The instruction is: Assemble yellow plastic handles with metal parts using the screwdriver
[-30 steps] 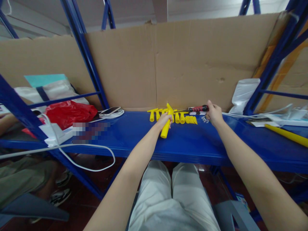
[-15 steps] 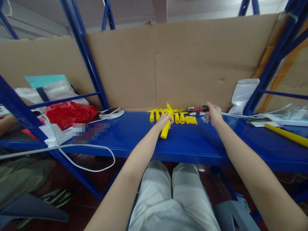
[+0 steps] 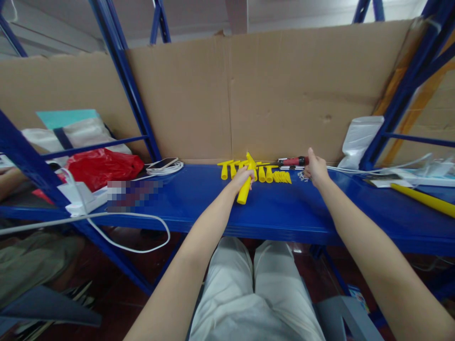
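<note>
My left hand (image 3: 243, 179) is closed around the tube-like handle of a yellow T-shaped plastic piece (image 3: 243, 194), its head tilted up and away from me. The fingers of my right hand (image 3: 315, 168) are closed on the end of a screwdriver (image 3: 293, 161) with a red and black handle. The screwdriver lies level, its shaft pointing left to the head of the yellow piece; whether the tip touches is too small to tell. Several similar yellow T-shaped pieces (image 3: 262, 174) stand in a row behind my left hand. Small flat yellow parts (image 3: 282, 177) lie to their right.
Tiny silvery parts (image 3: 302, 176) lie beside my right hand on the blue shelf (image 3: 284, 208). A phone (image 3: 162, 164) rests on a coiled white cable at left, near a red bag (image 3: 104, 168). A long yellow bar (image 3: 423, 199) lies at right. Cardboard (image 3: 277, 94) walls the back.
The screwdriver handle looks turned a little, and my right hand's fingers have shifted on it. My left hand and the yellow piece have stayed in place.
</note>
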Motion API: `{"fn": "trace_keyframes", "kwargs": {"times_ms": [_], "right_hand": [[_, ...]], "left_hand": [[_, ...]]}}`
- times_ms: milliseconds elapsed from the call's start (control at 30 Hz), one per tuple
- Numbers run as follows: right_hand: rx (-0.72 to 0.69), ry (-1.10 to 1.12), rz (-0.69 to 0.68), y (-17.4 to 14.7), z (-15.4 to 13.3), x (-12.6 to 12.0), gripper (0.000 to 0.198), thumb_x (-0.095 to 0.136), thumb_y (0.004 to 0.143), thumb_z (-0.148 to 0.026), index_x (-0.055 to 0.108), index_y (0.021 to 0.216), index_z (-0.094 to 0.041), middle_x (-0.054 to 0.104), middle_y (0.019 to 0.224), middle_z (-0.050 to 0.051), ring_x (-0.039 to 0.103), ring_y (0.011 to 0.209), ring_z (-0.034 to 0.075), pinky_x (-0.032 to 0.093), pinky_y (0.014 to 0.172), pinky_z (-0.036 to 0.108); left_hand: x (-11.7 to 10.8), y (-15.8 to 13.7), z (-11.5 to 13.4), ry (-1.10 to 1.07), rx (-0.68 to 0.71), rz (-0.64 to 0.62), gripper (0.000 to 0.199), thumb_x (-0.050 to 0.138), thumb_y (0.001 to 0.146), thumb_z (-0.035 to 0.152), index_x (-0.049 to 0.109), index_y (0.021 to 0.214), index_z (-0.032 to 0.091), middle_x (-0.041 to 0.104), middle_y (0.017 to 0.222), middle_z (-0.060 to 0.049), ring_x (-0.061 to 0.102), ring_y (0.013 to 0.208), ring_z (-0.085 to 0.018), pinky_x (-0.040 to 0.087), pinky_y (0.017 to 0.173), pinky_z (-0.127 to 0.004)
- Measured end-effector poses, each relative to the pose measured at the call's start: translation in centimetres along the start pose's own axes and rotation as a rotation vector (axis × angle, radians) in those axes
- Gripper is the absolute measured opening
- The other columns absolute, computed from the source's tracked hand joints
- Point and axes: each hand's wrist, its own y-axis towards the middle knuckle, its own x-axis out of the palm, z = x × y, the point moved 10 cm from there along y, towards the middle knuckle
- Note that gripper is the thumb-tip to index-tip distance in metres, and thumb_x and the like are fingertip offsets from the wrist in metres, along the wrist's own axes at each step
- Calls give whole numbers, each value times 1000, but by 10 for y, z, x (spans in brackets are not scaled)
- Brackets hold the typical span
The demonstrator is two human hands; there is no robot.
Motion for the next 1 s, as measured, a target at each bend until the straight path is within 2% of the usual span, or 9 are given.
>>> {"fn": "trace_keyframes", "kwargs": {"times_ms": [67, 200, 367, 567, 733, 833, 1000], "right_hand": [[31, 5, 31, 0, 2, -2, 39, 63, 82, -54, 40, 73, -24, 30, 39, -11, 29, 30, 8, 25, 30, 21], [96, 10, 78, -4, 4, -4, 25, 63, 82, -36, 44, 73, -23, 36, 40, -10, 32, 30, 8, 24, 30, 20], [78, 32, 151, -5, -3, -11, 15, 55, 82, -25, 45, 72, -23, 36, 39, -9, 30, 31, 7, 22, 31, 19], [4, 2, 152, -3, -9, -13, 21, 59, 82, -28, 46, 65, -23, 34, 37, -9, 31, 31, 7, 22, 29, 18], [21, -47, 35, -8, -5, 5, 22, 60, 81, -24, 47, 63, -22, 32, 35, -10, 29, 29, 6, 19, 27, 17], [56, -142, -80, -15, -1, 20, 22, 59, 82, -20, 49, 63, -20, 37, 35, -8, 30, 28, 7, 20, 27, 17], [125, -333, -450, -37, 13, 57, 17, 65, 83, -20, 58, 68, -17, 54, 46, -2, 47, 38, 8, 32, 33, 16]], "left_hand": [[0, 0, 0, 1, 2, 4, 40, 49, 59, 10, 50, 99, 18, 42, 45, 9, 39, 32, -10, 37, 37, -21], [1, -1, 1, -6, 13, -2, 38, 51, 60, 11, 50, 97, 18, 41, 46, 9, 39, 32, -9, 36, 36, -20], [1, -3, 2, 8, 7, 19, 36, 52, 61, 11, 50, 96, 18, 42, 46, 9, 39, 31, -9, 37, 37, -21], [1, -5, 5, 2, 10, 28, 31, 50, 61, 10, 50, 91, 19, 41, 45, 9, 39, 31, -9, 37, 38, -21], [6, -8, 7, 1, 18, 13, 28, 51, 62, 10, 50, 88, 19, 41, 45, 9, 39, 32, -9, 37, 38, -20], [7, -9, 9, 11, 31, 11, 27, 49, 63, 10, 50, 89, 20, 42, 44, 8, 40, 33, -9, 39, 39, -20], [11, -12, 11, 38, 35, -13, 26, 49, 66, 11, 51, 91, 19, 43, 43, 8, 39, 32, -10, 38, 38, -21]]}}
